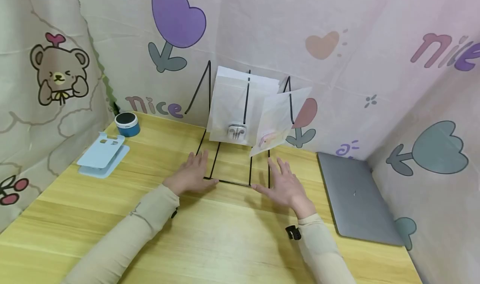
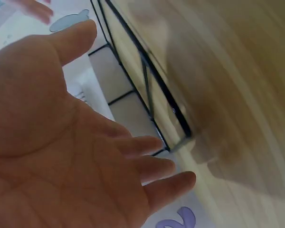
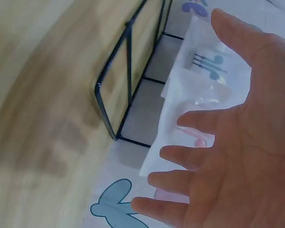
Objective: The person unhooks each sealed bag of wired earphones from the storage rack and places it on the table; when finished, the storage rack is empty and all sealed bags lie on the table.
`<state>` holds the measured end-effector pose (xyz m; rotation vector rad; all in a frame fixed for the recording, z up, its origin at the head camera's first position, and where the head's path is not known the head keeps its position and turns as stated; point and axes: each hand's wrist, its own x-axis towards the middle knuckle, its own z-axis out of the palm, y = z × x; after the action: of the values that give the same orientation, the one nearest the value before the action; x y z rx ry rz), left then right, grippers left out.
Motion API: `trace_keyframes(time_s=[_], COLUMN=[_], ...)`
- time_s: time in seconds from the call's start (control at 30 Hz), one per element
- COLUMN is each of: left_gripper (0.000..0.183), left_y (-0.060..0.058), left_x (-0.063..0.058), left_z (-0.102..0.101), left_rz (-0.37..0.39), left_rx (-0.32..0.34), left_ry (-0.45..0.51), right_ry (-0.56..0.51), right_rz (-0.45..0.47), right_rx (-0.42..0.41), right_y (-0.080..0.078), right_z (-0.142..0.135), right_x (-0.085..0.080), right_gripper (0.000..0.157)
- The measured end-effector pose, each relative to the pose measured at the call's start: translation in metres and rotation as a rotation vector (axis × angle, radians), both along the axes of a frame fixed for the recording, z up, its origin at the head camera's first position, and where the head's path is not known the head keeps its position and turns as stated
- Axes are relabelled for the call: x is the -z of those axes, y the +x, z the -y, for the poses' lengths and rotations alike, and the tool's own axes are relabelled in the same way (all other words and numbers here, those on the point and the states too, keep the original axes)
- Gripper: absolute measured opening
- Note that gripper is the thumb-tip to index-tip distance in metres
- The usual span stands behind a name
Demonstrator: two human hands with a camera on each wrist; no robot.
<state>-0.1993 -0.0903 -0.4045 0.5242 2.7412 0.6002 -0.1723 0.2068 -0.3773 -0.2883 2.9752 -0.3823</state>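
Observation:
A black wire rack [image 1: 232,182] stands at the back of the wooden table. Two white translucent packets hang on it: one [image 1: 228,105] shows an earphone set [image 1: 237,132] through its front, and the other [image 1: 279,113], tilted on the right, shows a small pink item [image 1: 267,140]. My left hand [image 1: 191,175] is at the rack's front left corner, fingers spread and straight, palm facing inward. On the other side my right hand [image 1: 286,185] mirrors it at the front right, fingers extended. Both wrist views show bare palms beside the rack's wire frame, holding nothing.
A blue stand [image 1: 101,153] and a small blue round speaker [image 1: 128,125] are at the table's left. At the right edge lies a closed grey laptop [image 1: 356,196]. Patterned cloth [image 1: 262,26] hangs close behind the rack and along both sides.

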Motion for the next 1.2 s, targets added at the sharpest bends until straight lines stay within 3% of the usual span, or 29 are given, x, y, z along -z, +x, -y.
trace_keyframes(time_s=[0.2, 0.6, 0.77, 1.0, 1.2], left_gripper=[0.103, 0.092, 0.09, 0.09, 0.089], left_y=[-0.004, -0.008, -0.009, -0.01, -0.009], left_x=[0.006, 0.015, 0.014, 0.009, 0.009], left_z=[0.006, 0.01, 0.008, 0.007, 0.007], left_rz=[-0.007, -0.058, -0.075, -0.079, -0.081], left_rx=[-0.056, -0.074, -0.081, -0.089, -0.091], left_ry=[-0.094, -0.184, -0.215, -0.249, -0.263], right_ry=[-0.112, -0.139, -0.183, -0.292, -0.386], right_rz=[-0.027, -0.055, -0.036, -0.037, -0.032], right_rx=[0.035, 0.057, 0.065, 0.003, 0.04], right_y=[-0.006, -0.03, -0.046, -0.069, -0.087], right_z=[-0.015, -0.052, -0.067, -0.074, -0.074], right_x=[-0.016, -0.048, -0.05, -0.05, -0.054], right_gripper=[0.095, 0.1, 0.109, 0.112, 0.114])
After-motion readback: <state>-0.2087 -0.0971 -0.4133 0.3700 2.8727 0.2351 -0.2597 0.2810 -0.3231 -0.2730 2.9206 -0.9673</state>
